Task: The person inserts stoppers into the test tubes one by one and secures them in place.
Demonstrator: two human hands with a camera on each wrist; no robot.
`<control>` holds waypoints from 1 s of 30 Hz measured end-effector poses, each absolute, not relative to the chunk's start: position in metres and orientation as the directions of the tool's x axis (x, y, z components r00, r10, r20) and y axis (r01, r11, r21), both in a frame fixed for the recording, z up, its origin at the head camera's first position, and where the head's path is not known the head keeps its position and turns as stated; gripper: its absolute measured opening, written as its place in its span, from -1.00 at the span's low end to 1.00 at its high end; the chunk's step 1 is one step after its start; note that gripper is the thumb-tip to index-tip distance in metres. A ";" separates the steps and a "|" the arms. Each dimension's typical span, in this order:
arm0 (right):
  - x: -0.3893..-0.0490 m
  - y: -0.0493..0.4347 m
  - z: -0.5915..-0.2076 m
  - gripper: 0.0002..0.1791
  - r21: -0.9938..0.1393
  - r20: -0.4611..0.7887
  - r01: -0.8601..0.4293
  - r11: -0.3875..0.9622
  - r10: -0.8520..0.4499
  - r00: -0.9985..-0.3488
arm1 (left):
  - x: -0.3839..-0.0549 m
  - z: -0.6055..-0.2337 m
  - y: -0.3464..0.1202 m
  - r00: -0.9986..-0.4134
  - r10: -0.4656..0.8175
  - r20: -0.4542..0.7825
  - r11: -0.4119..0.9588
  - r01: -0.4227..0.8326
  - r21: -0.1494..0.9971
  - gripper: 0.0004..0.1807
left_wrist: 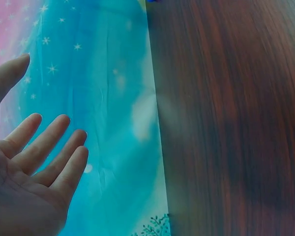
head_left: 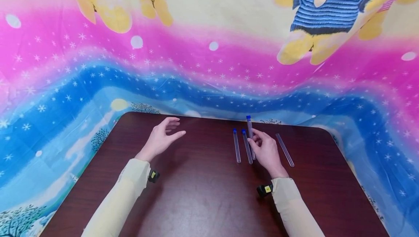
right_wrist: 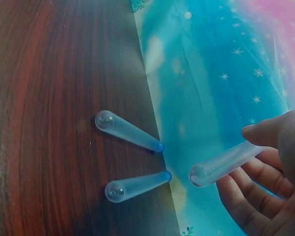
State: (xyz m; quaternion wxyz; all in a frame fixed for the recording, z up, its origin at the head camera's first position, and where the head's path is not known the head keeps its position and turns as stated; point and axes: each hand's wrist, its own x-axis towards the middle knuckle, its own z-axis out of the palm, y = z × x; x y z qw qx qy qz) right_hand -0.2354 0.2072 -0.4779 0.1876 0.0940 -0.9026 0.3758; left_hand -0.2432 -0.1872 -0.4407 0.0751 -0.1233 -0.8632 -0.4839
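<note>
My right hand (head_left: 266,151) pinches a clear test tube with a blue cap (head_left: 249,123) between thumb and fingers, its capped end pointing away from me. In the right wrist view the rounded bottom of this held tube (right_wrist: 206,173) shows above the tabletop. Just left of it, two more blue-capped test tubes lie side by side, the outer tube (head_left: 236,146) and the inner tube (head_left: 247,147). To the right of that hand lies a tube (head_left: 285,150) with no blue cap visible. My left hand (head_left: 160,137) hovers over the left part of the table, fingers spread and holding nothing.
A dark reddish wood table (head_left: 196,200) with rounded far corners lies under both hands. Behind it hangs a printed cloth (head_left: 209,66) with snowflakes and bears, close against the table's far edge. Each wrist wears a small black camera.
</note>
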 end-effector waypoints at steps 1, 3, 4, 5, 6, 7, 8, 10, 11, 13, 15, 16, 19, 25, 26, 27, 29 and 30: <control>-0.236 0.208 -0.478 -0.56 -0.641 0.412 -0.311 0.702 -0.028 -0.911 | -0.243 -0.441 -0.189 -0.959 0.137 0.249 0.505 0.284 0.815 -0.37; -0.236 0.210 -0.479 -0.56 -0.639 0.414 -0.311 0.704 -0.026 -0.910 | -0.243 -0.443 -0.191 -0.959 0.133 0.250 0.510 0.282 0.812 -0.38; -0.237 0.211 -0.479 -0.56 -0.638 0.416 -0.311 0.705 -0.026 -0.909 | -0.243 -0.443 -0.193 -0.959 0.130 0.251 0.511 0.282 0.812 -0.38; -0.237 0.212 -0.479 -0.57 -0.636 0.417 -0.312 0.706 -0.026 -0.909 | -0.242 -0.444 -0.195 -0.960 0.128 0.251 0.514 0.280 0.811 -0.38; -0.237 0.213 -0.479 -0.56 -0.635 0.417 -0.311 0.707 -0.024 -0.908 | -0.242 -0.444 -0.197 -0.960 0.127 0.251 0.515 0.280 0.810 -0.37; -0.238 0.215 -0.479 -0.56 -0.633 0.418 -0.310 0.709 -0.023 -0.908 | -0.242 -0.445 -0.199 -0.960 0.124 0.253 0.515 0.280 0.810 -0.37; -0.238 0.216 -0.479 -0.56 -0.632 0.419 -0.309 0.711 -0.022 -0.908 | -0.241 -0.445 -0.201 -0.960 0.119 0.255 0.515 0.279 0.810 -0.37; -0.239 0.218 -0.479 -0.56 -0.630 0.420 -0.307 0.713 -0.020 -0.907 | -0.241 -0.446 -0.206 -0.960 0.105 0.259 0.518 0.275 0.810 -0.37; -0.239 0.219 -0.479 -0.56 -0.630 0.420 -0.306 0.714 -0.018 -0.907 | -0.241 -0.447 -0.208 -0.960 0.100 0.261 0.519 0.274 0.809 -0.37; -0.240 0.222 -0.480 -0.57 -0.631 0.422 -0.305 0.714 -0.014 -0.906 | -0.240 -0.447 -0.212 -0.961 0.085 0.263 0.520 0.268 0.811 -0.38; -0.240 0.224 -0.481 -0.57 -0.635 0.413 -0.295 0.713 -0.009 -0.911 | -0.240 -0.448 -0.216 -0.963 0.074 0.260 0.527 0.259 0.810 -0.38; -0.241 0.225 -0.482 -0.57 -0.637 0.410 -0.291 0.714 -0.006 -0.912 | -0.239 -0.448 -0.217 -0.964 0.071 0.257 0.528 0.255 0.810 -0.38; -0.242 0.229 -0.485 -0.57 -0.640 0.397 -0.276 0.717 0.001 -0.918 | -0.238 -0.450 -0.221 -0.966 0.067 0.249 0.539 0.245 0.806 -0.39; -0.244 0.236 -0.488 -0.57 -0.636 0.383 -0.259 0.727 0.007 -0.924 | -0.235 -0.456 -0.230 -0.969 0.060 0.239 0.567 0.230 0.791 -0.39; -0.245 0.237 -0.488 -0.57 -0.635 0.381 -0.255 0.729 0.009 -0.925 | -0.234 -0.457 -0.231 -0.970 0.059 0.237 0.571 0.228 0.788 -0.39; -0.245 0.238 -0.489 -0.57 -0.636 0.376 -0.249 0.730 0.012 -0.926 | -0.234 -0.459 -0.233 -0.971 0.057 0.233 0.578 0.223 0.785 -0.39; -0.246 0.240 -0.490 -0.56 -0.637 0.366 -0.238 0.733 0.016 -0.931 | -0.233 -0.462 -0.237 -0.973 0.054 0.225 0.593 0.213 0.777 -0.39; -0.246 0.241 -0.490 -0.56 -0.638 0.360 -0.231 0.735 0.019 -0.933 | -0.232 -0.464 -0.239 -0.974 0.053 0.221 0.599 0.208 0.773 -0.39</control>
